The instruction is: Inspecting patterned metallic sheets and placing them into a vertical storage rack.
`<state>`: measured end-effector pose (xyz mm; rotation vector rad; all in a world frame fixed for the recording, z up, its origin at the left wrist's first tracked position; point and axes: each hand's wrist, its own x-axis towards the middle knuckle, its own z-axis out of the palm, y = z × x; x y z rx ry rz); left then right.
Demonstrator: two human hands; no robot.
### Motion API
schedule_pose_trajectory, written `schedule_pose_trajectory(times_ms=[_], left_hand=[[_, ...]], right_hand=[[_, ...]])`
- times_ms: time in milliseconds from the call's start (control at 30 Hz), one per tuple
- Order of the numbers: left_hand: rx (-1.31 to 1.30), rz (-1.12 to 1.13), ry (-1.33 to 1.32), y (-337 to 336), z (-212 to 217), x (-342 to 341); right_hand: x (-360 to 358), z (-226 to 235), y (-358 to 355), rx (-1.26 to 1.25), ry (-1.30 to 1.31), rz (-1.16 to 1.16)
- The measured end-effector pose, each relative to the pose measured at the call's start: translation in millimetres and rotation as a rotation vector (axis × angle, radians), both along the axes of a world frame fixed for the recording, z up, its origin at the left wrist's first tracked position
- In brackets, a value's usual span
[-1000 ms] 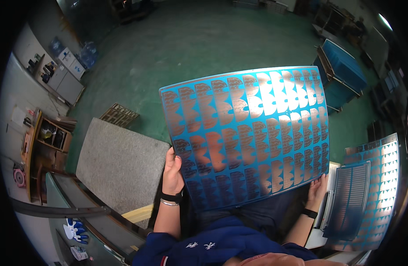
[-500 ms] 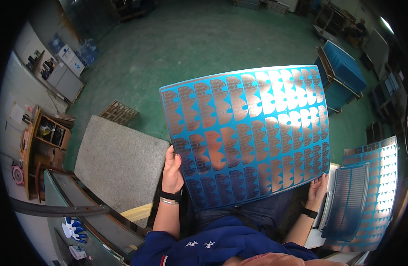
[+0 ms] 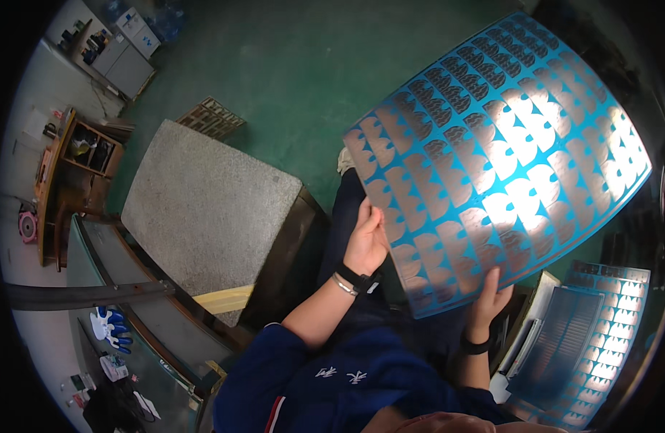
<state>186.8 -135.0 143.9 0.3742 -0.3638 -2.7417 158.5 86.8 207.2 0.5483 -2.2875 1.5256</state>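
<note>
Between my two hands is a large metal sheet (image 3: pixel 441 195) printed with blue around rows of bare, scallop-edged coppery shapes. It is raised in front of me to the right, tilted, with its far right corner highest and strong glare across it. My left hand (image 3: pixel 366 242) pinches the sheet's left edge, thumb on the face. At the near edge, my right hand (image 3: pixel 489 299) grips the same sheet, a finger on the printed face and the rest partly hidden. A similar patterned sheet (image 3: pixel 613 339) lies at lower right, partly under a dark ribbed panel (image 3: pixel 556 339).
To my left stands a table with a speckled grey top (image 3: pixel 210 209) and a yellow strip at its near edge. A wooden crate-like frame (image 3: pixel 211 117) is behind it. Blue-and-white gloves (image 3: pixel 110 328) lie on a bench at far left, near a dark metal bar (image 3: pixel 87 294).
The sheet has swung to the right and turned, its right end rising and its near left corner shifting rightward. My left hand moved right with it; my right hand shifted slightly left along the near edge.
</note>
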Motion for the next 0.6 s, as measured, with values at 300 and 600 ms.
schedule_pose_trajectory(times_ms=[300, 600], left_hand=[[-0.911, -0.517, -0.543, -17, -114, 39], [-0.807, -0.408, -0.643, -17, -114, 33]], right_hand=[[-96, 10, -66, 0.171, -0.106, -0.024], [-152, -72, -119, 0.453, -0.182, -0.055]])
